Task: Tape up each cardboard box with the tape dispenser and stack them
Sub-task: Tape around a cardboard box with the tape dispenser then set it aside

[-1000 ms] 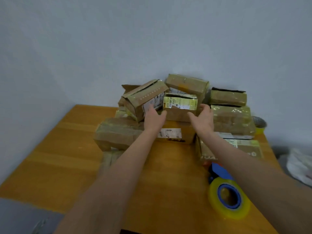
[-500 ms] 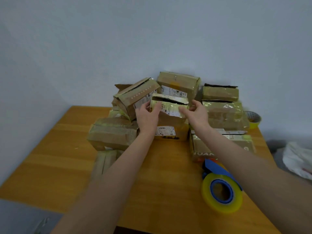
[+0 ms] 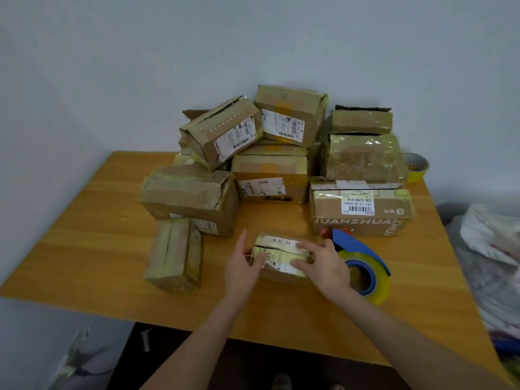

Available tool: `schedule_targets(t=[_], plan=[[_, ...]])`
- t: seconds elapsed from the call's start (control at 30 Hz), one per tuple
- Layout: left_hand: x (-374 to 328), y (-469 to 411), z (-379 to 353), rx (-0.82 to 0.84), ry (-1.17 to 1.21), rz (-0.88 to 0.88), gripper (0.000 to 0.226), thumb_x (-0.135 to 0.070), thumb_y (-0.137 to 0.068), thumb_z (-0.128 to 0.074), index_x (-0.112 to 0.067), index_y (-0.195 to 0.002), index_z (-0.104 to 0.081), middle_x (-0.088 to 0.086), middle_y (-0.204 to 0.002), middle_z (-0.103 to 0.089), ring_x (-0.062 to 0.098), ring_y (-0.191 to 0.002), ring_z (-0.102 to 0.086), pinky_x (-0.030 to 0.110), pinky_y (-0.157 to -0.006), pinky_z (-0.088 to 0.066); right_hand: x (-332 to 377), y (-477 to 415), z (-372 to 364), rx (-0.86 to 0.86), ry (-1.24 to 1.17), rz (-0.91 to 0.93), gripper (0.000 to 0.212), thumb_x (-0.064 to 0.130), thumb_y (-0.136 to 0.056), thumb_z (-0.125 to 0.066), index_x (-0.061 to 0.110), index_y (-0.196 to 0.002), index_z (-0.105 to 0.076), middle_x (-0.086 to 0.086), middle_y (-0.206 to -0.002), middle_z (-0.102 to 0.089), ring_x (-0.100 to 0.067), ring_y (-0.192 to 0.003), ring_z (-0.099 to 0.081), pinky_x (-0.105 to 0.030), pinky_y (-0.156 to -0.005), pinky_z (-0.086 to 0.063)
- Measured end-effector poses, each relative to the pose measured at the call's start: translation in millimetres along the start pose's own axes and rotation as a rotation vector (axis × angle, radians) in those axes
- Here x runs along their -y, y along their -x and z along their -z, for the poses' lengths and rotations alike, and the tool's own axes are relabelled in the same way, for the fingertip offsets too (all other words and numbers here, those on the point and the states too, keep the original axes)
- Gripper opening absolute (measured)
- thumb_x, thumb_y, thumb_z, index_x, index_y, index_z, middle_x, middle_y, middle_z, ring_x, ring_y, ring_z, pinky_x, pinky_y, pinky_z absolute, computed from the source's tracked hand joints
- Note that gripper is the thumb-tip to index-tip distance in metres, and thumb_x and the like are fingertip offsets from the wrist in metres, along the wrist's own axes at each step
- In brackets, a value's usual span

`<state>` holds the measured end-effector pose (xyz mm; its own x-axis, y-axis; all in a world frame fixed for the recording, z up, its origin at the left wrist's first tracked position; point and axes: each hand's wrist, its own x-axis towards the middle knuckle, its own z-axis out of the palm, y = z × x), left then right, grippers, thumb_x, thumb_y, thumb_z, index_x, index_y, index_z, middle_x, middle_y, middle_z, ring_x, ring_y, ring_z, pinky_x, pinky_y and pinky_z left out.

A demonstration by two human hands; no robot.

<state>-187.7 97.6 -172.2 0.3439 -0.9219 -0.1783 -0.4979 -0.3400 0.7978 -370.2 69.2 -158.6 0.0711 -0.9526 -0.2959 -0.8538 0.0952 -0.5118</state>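
The left hand (image 3: 243,268) and right hand (image 3: 323,266) are clasping the crosswise labelled brown cardboard box (image 3: 278,253); the blue-and-yellow tape dispenser (image 3: 364,277) is lying just beside the right.

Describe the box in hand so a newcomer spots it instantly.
On the wooden table, in front of the pile by the wall, a small box lies just left of the tape dispenser. Unlike the others, it is held between the left hand and right hand, its white label split along the open seam.
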Motion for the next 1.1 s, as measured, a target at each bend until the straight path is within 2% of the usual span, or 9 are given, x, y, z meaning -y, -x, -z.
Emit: schedule_targets(t=[0.1, 0.2, 0.3, 0.43, 0.57, 0.7, 0.83, 1.0, 1.1], plan=[[7.6, -3.3, -2.1, 0.03, -0.159, -0.059, 0.061, -0.043, -0.094, -0.055, -0.035, -0.149, -0.028, 0.006, -0.134, -0.051, 0.022, -0.118, -0.052, 0.041, -0.095, -0.049, -2.0, -1.7, -5.6, -0.026, 0.037, 0.005, 0.054, 0.06, -0.086, -0.06, 0.041, -0.135, -0.047, -0.001, -0.128, -0.039, -0.025, -0.089, -0.061, -0.034, -0.069, -0.053], [7.4, -3.5, -4.6, 0.036, -0.258, -0.12, 0.055, -0.045, -0.097, -0.048, -0.031, -0.148, -0.033, 0.005, -0.146, -0.04, 0.021, -0.123, -0.049, 0.033, -0.097, -0.042, -3.7, -3.8, -4.8, -0.044, 0.036, 0.026, 0.056, 0.058, -0.086, -0.061, 0.038, -0.137, -0.049, -0.002, -0.138, -0.038, -0.027, -0.098, -0.062, -0.037, -0.076, -0.055], [6.4, -1.8, -8.2, 0.04, -0.274, -0.139, 0.055, -0.043, -0.098, -0.047, -0.027, -0.148, -0.034, 0.002, -0.15, -0.039, 0.02, -0.132, -0.043, 0.038, -0.106, -0.04, -7.5, -4.7, -1.2, -0.039, 0.017, 0.033, 0.054, 0.055, -0.086, -0.064, 0.038, -0.136, -0.053, 0.001, -0.142, -0.043, -0.025, -0.109, -0.059, -0.034, -0.081, -0.052], [7.6, 4.7, -9.6, 0.019, -0.333, -0.207, 0.054, -0.039, -0.098, -0.048, -0.022, -0.147, -0.035, 0.0, -0.15, -0.039, 0.014, -0.127, -0.047, 0.031, -0.103, -0.041, -10.3, -2.3, 0.9, -0.027, 0.007, 0.029, 0.05, 0.053, -0.085, -0.065, 0.038, -0.132, -0.057, 0.002, -0.142, -0.044, -0.025, -0.113, -0.057, -0.033, -0.081, -0.049], [7.3, 3.9, -5.4, 0.031, -0.507, -0.3, 0.057, -0.039, -0.099, -0.044, -0.02, -0.15, -0.027, -0.005, -0.159, -0.02, 0.013, -0.124, -0.049, 0.026, -0.091, -0.047, -8.9, -1.6, 1.1, -0.003, 0.037, 0.033, 0.047, 0.051, -0.088, -0.062, 0.038, -0.133, -0.056, 0.0, -0.139, -0.043, -0.026, -0.105, -0.06, -0.036, -0.082, -0.053], [0.1, -1.5, -3.4, 0.148, -0.591, -0.517, 0.05, -0.028, -0.101, -0.043, -0.027, -0.148, -0.028, -0.007, -0.158, -0.02, 0.016, -0.143, -0.026, 0.038, -0.107, -0.041, -8.4, -2.6, 3.5, 0.005, 0.077, 0.034, 0.047, 0.05, -0.091, -0.059, 0.037, -0.135, -0.054, -0.001, -0.139, -0.043, -0.026, -0.1, -0.061, -0.035, -0.078, -0.054], [4.5, -9.6, 6.5, 0.333, -0.454, -0.428, 0.045, -0.036, -0.101, -0.041, -0.029, -0.144, -0.031, -0.018, -0.151, -0.015, 0.003, -0.144, -0.008, 0.04, -0.118, -0.023, -5.8, -1.0, 4.3, 0.036, 0.13, 0.031, 0.046, 0.051, -0.094, -0.053, 0.039, -0.138, -0.05, -0.001, -0.14, -0.039, -0.027, -0.101, -0.062, -0.037, -0.078, -0.055], [10.0, -13.8, 10.0, 0.357, -0.627, -0.491, 0.052, -0.039, -0.098, -0.047, -0.035, -0.146, -0.026, -0.02, -0.152, -0.003, 0.002, -0.144, -0.003, 0.04, -0.115, -0.031, -25.0, 1.4, 26.0, -0.066, 0.061, 0.039, 0.054, 0.061, -0.089, -0.053, 0.032, -0.134, -0.052, 0.0, -0.131, -0.045, -0.021, -0.102, -0.057, -0.03, -0.07, -0.049], [12.0, -10.3, 9.4, 0.333, -0.58, -0.45, 0.051, -0.037, -0.098, -0.049, -0.034, -0.146, -0.033, -0.011, -0.158, 0.003, 0.013, -0.146, -0.015, 0.034, -0.109, -0.039, -64.3, -1.6, 52.7, -0.209, 0.063, -0.153, 0.063, 0.053, -0.084, -0.067, 0.021, -0.134, -0.046, -0.008, -0.132, -0.045, -0.028, -0.118, -0.047, -0.036, -0.091, -0.045]])
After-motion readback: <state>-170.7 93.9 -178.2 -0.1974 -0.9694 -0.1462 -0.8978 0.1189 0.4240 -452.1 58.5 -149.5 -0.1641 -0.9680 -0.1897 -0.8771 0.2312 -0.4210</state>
